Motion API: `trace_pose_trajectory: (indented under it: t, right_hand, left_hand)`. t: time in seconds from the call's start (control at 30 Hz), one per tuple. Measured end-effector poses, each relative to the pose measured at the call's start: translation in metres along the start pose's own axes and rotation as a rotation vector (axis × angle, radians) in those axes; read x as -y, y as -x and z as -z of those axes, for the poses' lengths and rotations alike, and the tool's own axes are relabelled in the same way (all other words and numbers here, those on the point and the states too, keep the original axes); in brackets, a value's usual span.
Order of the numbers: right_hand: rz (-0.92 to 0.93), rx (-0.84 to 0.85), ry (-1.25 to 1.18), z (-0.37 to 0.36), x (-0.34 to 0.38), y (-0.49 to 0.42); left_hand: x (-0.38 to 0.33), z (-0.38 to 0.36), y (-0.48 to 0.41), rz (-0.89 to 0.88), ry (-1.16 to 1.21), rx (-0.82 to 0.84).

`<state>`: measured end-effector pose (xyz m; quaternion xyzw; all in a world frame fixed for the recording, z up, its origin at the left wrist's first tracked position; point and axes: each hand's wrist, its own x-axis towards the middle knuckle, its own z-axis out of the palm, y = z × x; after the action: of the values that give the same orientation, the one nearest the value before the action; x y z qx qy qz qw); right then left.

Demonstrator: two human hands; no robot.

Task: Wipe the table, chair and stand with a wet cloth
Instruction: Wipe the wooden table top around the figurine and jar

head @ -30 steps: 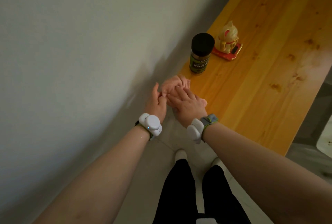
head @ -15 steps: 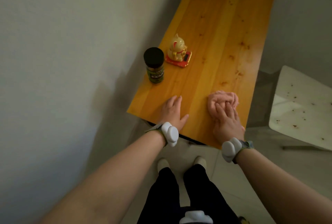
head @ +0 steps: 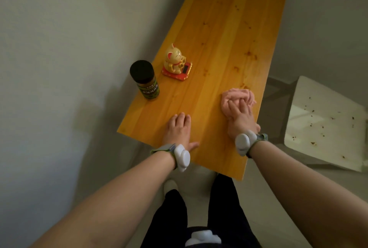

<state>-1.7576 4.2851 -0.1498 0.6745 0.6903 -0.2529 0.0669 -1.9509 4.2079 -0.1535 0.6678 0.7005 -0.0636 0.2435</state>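
The long wooden counter (head: 229,28) runs lengthwise straight away from both hands, its near short edge just behind the wrists and one long edge against the wall. Off to the right of the right hand (head: 240,117), across a gap and lower down, stands a white chair (head: 322,120), its seat speckled with dark bits.

The left hand (head: 179,128) lies flat on the wood, fingers straight, thumb out, holding nothing. The right hand bears down on a bunched pink cloth (head: 237,96), fingers curled into its folds, just inside the counter's right long edge. I'd judge the way ahead of it open: bare planks to the far end.

Ahead and to the left of the left hand, along the wall edge, stand a black-lidded jar (head: 145,80) and a lucky cat figurine (head: 176,62), which a leftward wipe would meet.
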Motion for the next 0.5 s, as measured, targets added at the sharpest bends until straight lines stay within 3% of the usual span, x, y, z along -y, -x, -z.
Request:
trace_pose_trajectory:
  t: [0.13,0.27,0.37,0.5]
  right_hand:
    - [0.303,0.065,0.048,-0.015,0.012,0.008]
    - [0.569,0.198,0.165,-0.001,-0.023,0.004]
    - [0.461,0.104,0.182,0.026,-0.046,-0.036]
    - [0.327,0.039,0.173,0.039,-0.020,-0.079]
  left_hand:
    - [0.002,0.000,-0.001,0.033,0.020,0.017]
    - [-0.002,-0.002,0.000,0.075,0.039,0.022]
    - [-0.010,-0.002,-0.003,0.179,0.166,-0.048]
    - [-0.021,-0.008,-0.005,0.278,0.220,-0.108]
